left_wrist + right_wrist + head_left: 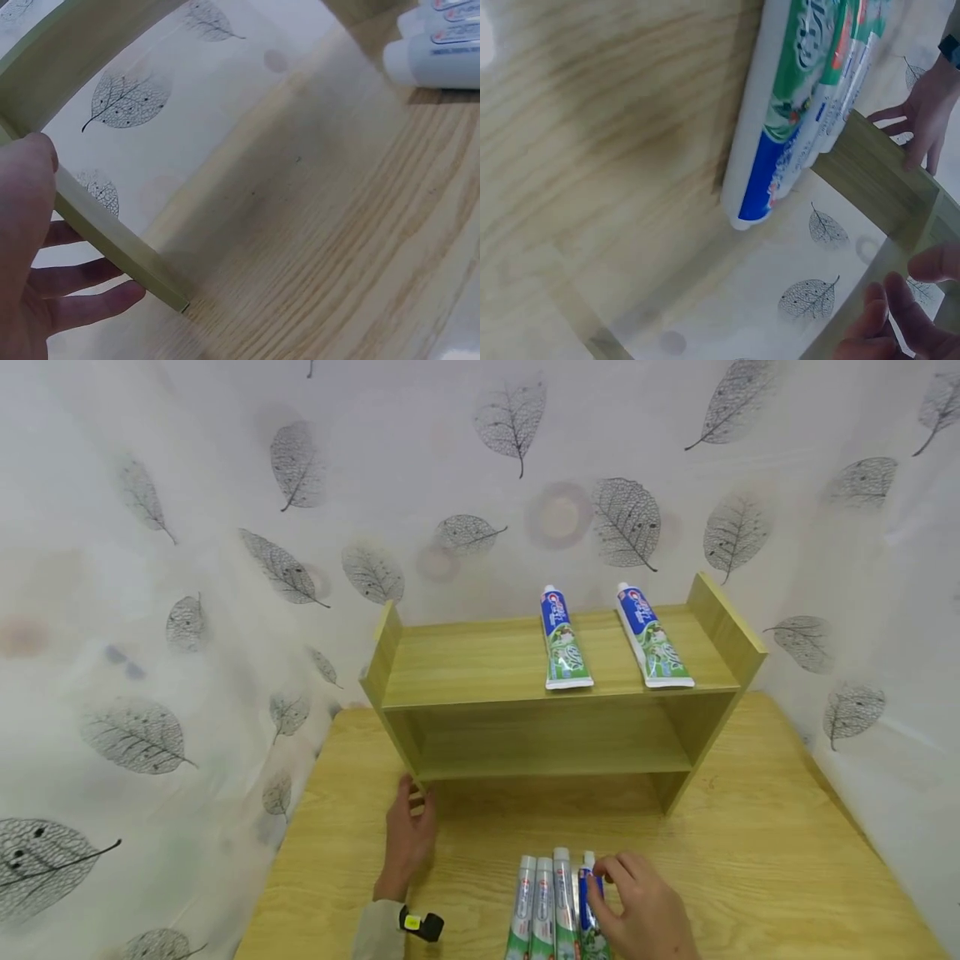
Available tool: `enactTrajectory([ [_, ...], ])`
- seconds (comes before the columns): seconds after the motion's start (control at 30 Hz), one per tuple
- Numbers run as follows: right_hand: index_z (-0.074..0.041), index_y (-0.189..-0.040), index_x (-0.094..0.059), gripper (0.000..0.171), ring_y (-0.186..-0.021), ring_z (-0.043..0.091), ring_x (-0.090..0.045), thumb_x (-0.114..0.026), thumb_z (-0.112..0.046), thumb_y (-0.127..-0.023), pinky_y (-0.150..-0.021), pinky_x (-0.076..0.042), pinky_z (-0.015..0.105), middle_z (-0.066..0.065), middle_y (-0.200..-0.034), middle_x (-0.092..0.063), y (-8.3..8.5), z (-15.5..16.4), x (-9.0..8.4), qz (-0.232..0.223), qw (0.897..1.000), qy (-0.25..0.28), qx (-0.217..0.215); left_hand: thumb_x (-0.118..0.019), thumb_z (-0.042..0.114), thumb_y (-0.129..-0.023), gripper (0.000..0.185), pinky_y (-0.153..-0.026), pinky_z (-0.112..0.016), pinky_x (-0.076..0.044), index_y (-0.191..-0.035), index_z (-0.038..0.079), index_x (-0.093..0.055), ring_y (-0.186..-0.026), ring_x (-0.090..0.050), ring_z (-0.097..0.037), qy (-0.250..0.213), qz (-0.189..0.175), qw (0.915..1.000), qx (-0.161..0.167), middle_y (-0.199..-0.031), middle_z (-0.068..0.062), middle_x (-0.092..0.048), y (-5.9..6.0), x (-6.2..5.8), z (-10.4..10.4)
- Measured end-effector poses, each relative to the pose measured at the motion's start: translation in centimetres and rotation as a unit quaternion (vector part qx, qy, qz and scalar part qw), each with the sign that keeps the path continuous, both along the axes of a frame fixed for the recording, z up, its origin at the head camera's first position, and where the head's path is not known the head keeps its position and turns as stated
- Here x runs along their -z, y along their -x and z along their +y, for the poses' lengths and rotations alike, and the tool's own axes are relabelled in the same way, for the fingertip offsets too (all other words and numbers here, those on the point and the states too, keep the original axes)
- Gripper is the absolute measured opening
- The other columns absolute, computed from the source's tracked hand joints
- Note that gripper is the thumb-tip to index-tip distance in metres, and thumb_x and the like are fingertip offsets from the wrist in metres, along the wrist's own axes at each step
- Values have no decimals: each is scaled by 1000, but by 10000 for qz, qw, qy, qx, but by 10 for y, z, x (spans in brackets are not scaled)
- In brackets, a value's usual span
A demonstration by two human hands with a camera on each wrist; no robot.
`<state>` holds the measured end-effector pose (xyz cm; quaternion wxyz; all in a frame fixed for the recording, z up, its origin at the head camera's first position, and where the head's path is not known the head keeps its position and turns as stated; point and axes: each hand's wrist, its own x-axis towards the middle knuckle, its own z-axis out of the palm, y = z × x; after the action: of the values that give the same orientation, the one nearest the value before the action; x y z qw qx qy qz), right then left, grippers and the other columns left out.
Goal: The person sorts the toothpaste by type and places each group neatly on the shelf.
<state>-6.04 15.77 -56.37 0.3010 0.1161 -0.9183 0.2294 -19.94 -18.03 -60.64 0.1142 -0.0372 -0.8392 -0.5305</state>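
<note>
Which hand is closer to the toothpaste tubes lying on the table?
The right hand. Its fingers touch the rightmost of the toothpaste tubes lying in a row on the table. The left hand is off to their left, resting against the shelf's bottom corner.

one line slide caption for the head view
Left hand steadies the wooden shelf; right hand touches the rightmost toothpaste tube.
</note>
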Motion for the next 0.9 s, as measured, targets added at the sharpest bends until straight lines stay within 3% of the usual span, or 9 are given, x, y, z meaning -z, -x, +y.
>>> enactTrajectory([
  [0.2,-27,-80,-67,32,-72,-6,-52,-93,-14,-67,-55,-41,9,-14,-80,-59,-5,-2,18,-100,9998,-180,-20,-64,4,-109,43,-81,-29,-66,-151,13,-55,-116,-72,-49,-537,255,9982,45,-132,-27,-67,0,-1,-3],
  [0.33,-27,-80,-67,33,-70,-8,-48,-95,-12,-69,-54,-43,13,-16,-79,-57,-9,-6,25,-606,9981,-91,-56,-65,3,-108,44,-81,-20,-62,-150,13,-57,-116,-72,-47,-676,383,9969,72,-130,-24,-68,2,-1,-2],
  [0.43,-27,-79,-65,34,-69,-10,-43,-95,-12,-72,-52,-41,16,-18,-78,-54,-11,-9,29,-1024,9947,32,-37,-65,4,-108,43,-81,-18,-60,-150,13,-58,-116,-73,-46,-704,392,9967,-15,-130,-22,-69,2,0,0],
  [0.63,-27,-78,-65,33,-67,-9,-41,-94,-12,-74,-51,-38,16,-18,-77,-53,-15,-10,33,-1356,9907,88,-19,-64,3,-109,43,-82,-19,-61,-150,13,-58,-116,-72,-46,-701,386,9968,-16,-132,-22,-68,3,-1,2],
  [0.9,-24,-87,-66,22,-60,-6,-37,-87,-17,-88,-51,-37,20,-13,-82,-55,-17,-7,36,-2573,9653,363,-246,-65,2,-108,44,-82,-19,-61,-149,15,-59,-115,-72,-47,-720,355,9968,-65,-129,-22,-68,2,-1,1],
])
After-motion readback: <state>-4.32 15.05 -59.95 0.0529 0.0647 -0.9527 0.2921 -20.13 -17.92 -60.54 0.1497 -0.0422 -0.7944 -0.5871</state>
